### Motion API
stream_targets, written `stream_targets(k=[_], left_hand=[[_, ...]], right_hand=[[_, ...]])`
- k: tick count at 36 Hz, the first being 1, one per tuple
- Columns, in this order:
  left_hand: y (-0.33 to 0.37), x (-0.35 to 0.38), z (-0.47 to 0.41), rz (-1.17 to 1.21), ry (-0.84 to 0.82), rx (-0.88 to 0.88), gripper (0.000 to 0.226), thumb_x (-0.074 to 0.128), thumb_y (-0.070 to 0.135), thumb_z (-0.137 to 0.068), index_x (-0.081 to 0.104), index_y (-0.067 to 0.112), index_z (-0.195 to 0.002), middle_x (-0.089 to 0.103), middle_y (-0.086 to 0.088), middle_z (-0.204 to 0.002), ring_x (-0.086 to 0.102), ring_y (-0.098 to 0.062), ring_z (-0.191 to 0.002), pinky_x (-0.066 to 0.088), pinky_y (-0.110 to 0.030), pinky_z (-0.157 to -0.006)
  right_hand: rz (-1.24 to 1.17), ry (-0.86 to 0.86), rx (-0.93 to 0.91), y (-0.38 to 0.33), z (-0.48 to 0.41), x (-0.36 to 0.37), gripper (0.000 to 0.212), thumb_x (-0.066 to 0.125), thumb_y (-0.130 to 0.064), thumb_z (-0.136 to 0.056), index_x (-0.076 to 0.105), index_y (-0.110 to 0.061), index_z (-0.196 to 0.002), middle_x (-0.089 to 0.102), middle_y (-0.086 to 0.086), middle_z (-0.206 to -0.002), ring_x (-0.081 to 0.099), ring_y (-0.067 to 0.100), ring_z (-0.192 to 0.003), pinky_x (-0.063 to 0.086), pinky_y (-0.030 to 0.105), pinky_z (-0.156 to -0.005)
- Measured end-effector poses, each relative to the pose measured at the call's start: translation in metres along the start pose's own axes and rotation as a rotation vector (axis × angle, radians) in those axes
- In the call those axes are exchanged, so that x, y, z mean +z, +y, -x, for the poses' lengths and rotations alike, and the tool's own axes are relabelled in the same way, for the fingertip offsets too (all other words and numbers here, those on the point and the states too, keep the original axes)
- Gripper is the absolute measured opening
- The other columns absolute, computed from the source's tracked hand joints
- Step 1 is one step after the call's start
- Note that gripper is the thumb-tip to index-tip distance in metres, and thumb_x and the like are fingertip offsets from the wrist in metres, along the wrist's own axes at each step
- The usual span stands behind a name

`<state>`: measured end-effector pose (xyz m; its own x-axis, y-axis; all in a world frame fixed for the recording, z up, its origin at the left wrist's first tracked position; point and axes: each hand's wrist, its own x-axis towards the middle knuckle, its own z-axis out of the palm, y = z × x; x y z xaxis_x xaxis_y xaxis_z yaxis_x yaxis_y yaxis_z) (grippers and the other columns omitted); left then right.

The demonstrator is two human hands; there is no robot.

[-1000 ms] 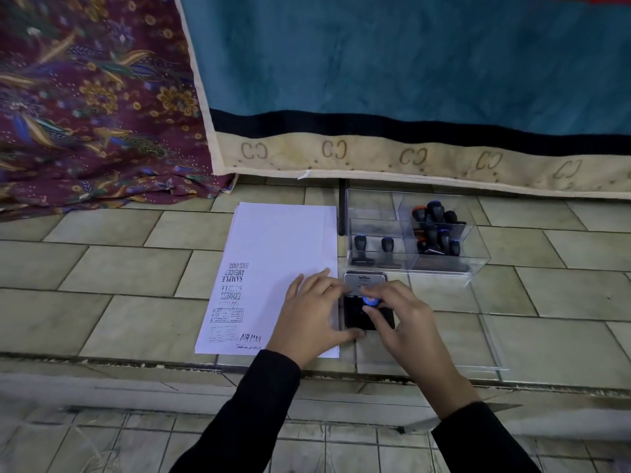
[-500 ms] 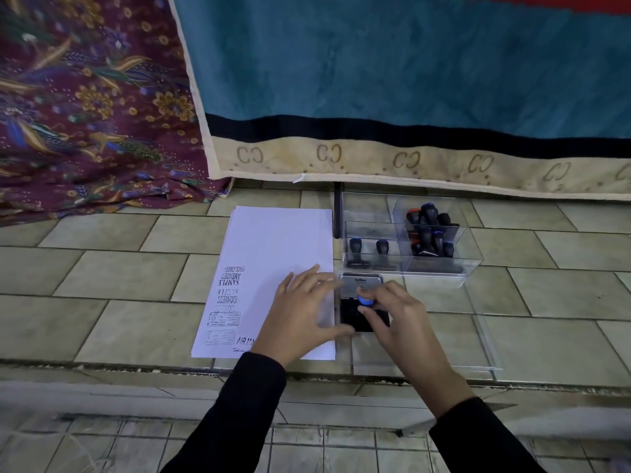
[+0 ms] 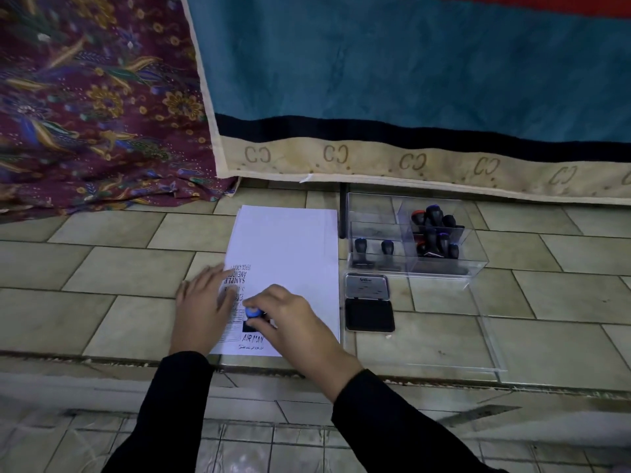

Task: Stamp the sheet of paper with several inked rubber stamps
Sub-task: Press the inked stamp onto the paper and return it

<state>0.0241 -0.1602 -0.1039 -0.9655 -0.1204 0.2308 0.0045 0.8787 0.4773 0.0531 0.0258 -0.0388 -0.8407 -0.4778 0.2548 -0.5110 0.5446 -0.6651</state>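
While the left hand (image 3: pixel 205 308) lies flat and open, fingers spread, across the left edge of the sheet of paper (image 3: pixel 290 264) in the lower middle of the frame, it pins the page to the tiled surface (image 3: pixel 112 278). Just to its right, the right hand (image 3: pixel 293 322) closes its fingertips around the blue-topped stamp (image 3: pixel 253 313), which stands upright on the sheet with its dark base against the paper, directly above the "AIR MAIL" print at the near end. A column of earlier impressions runs away from the person along the left side of the page, partly hidden by the left hand; the right half and the far end look blank.

Further right, just beside the sheet's edge, the open ink pad (image 3: pixel 369 314) sits with its lid tipped back, and behind it the clear box (image 3: pixel 409 240) holds more stamps. The pad lies to the right of the stamp, so the right hand is nearer for re-inking. The sheet's long axis runs away from the person, so the unmarked space lies ahead and to the right of the stamp.
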Motion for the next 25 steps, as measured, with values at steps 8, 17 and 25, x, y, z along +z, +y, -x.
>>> stream_targets(k=[8, 17, 25], left_hand=[[-0.002, 0.002, -0.001, -0.005, 0.005, 0.008, 0.028, 0.059, 0.024, -0.095, 0.062, 0.023, -0.122, 0.056, 0.002, -0.137, 0.046, -0.02, -0.131, 0.022, -0.046, -0.112], [0.001, 0.0, 0.0, 0.018, 0.008, -0.009, 0.029, 0.059, 0.02, -0.095, 0.062, 0.022, -0.124, 0.055, 0.001, -0.14, 0.043, -0.022, -0.134, 0.023, -0.047, -0.113], [0.0, 0.001, 0.0, 0.009, -0.007, -0.017, 0.03, 0.057, 0.023, -0.096, 0.061, 0.022, -0.125, 0.053, 0.003, -0.142, 0.039, -0.019, -0.137, 0.018, -0.042, -0.114]], right_hand=[[0.056, -0.04, 0.009, 0.002, -0.003, 0.009, 0.024, 0.057, -0.014, -0.092, 0.062, -0.008, -0.114, 0.057, 0.009, -0.109, 0.061, 0.029, -0.088, 0.05, 0.039, -0.077], [0.101, -0.073, -0.006, 0.001, 0.0, 0.013, 0.021, 0.055, -0.013, -0.093, 0.062, -0.011, -0.112, 0.054, 0.009, -0.1, 0.059, 0.031, -0.082, 0.05, 0.042, -0.073], [0.064, -0.033, 0.009, 0.001, -0.005, 0.014, 0.016, 0.055, -0.007, -0.09, 0.064, -0.006, -0.104, 0.054, 0.01, -0.095, 0.058, 0.031, -0.077, 0.049, 0.043, -0.07]])
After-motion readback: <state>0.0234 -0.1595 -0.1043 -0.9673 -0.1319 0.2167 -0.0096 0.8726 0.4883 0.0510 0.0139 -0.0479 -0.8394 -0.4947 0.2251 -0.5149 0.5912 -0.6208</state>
